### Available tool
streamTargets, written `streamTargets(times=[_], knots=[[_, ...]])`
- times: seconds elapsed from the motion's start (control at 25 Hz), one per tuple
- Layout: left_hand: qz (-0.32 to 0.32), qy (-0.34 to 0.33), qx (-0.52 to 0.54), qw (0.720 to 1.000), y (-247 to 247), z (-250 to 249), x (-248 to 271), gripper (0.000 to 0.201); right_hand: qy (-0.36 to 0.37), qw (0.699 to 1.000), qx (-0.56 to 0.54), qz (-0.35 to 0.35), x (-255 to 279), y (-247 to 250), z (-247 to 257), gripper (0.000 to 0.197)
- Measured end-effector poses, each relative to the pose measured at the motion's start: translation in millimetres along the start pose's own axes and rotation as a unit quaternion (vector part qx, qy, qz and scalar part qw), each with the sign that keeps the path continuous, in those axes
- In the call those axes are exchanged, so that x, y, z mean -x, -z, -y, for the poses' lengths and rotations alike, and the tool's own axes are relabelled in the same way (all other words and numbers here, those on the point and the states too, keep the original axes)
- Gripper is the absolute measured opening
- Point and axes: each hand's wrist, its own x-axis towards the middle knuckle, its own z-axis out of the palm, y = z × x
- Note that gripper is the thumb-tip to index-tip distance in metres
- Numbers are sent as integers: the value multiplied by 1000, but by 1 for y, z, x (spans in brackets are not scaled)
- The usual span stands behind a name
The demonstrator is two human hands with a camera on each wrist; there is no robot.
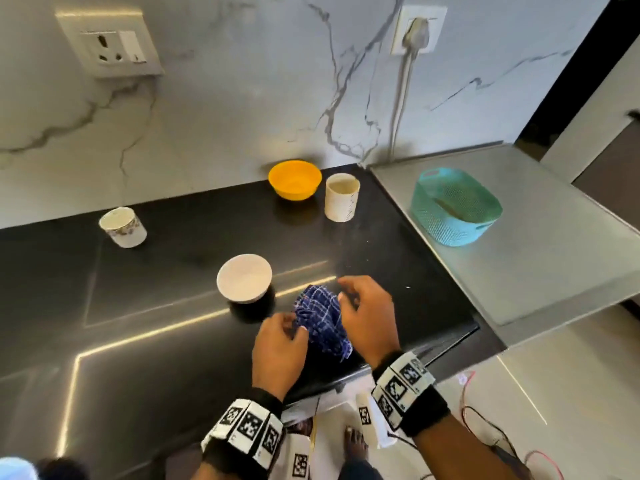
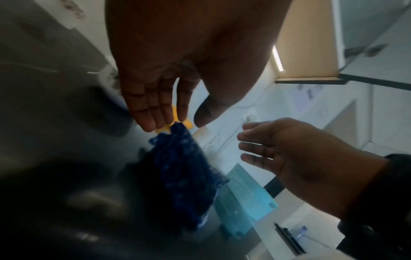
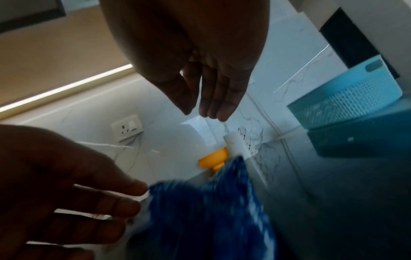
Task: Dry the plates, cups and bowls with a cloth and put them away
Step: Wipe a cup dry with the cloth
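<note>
Flanking the cloth: left hand (image 1: pixel 278 344) and right hand (image 1: pixel 369 315), fingers loosely spread, neither gripping, likely gathering it.
Cloth (image 1: pixel 320 318): bunched on worktop (image 1: pixel 156 317), lower centre.
White bowl (image 1: pixel 244 278): just upper left, probably next.
Basket (image 1: pixel 455 206): right, presumably for storage.

Black glossy countertop (image 1: pixel 156 306), light streaks reflected. On it: white bowl (image 1: pixel 244 278) near centre; blue checked cloth (image 1: pixel 320 320) bunched just beside, toward front edge; floral cup (image 1: pixel 123 226) far left; orange bowl (image 1: pixel 294 179) and cream cup (image 1: pixel 341 197) side by side at back. Adjoining grey steel surface (image 1: pixel 540 258) carrying teal mesh basket (image 1: pixel 453 206).
</note>
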Motion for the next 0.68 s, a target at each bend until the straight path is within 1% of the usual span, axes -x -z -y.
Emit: streamTargets(times=[0.08, 0.12, 0.16, 0.2, 0.24, 0.28, 0.32, 0.36, 0.44, 0.52, 0.6, 0.68], knots=[[31, 71, 31, 996, -4, 14, 6, 34, 2, 996, 52, 74, 16, -21, -3, 27], [43, 104, 91, 989, -5, 16, 9, 39, 1, 991, 87, 104, 22, -29, -5, 32], [51, 136, 177, 973, -5, 14, 11, 35, 3, 985, 121, 126, 26, -33, -5, 38], [65, 171, 267, 946, -4, 10, 13, 22, 6, 978, 149, 143, 30, -37, -6, 46], [79, 202, 336, 916, -2, 6, 15, 19, 7, 971, 175, 161, 34, -40, -6, 55], [92, 217, 372, 898, -1, 5, 14, 24, 6, 963, 201, 177, 37, -41, -6, 63], [106, 225, 387, 888, -1, 5, 12, 31, -2, 956, 223, 190, 37, -43, -5, 69], [122, 226, 382, 888, -1, 2, 10, 35, -13, 952, 239, 189, 36, -43, -5, 71], [146, 222, 359, 895, -5, -3, 7, 40, -31, 953, 248, 174, 30, -42, -3, 63], [150, 204, 355, 900, -7, -14, 9, 40, -49, 955, 229, 180, 24, -38, 0, 56], [133, 159, 359, 910, -13, -19, 11, 40, -84, 963, 168, 194, 22, -31, 1, 52], [114, 95, 375, 915, -17, -23, 13, 41, -127, 974, 65, 173, 19, -24, -4, 40]])
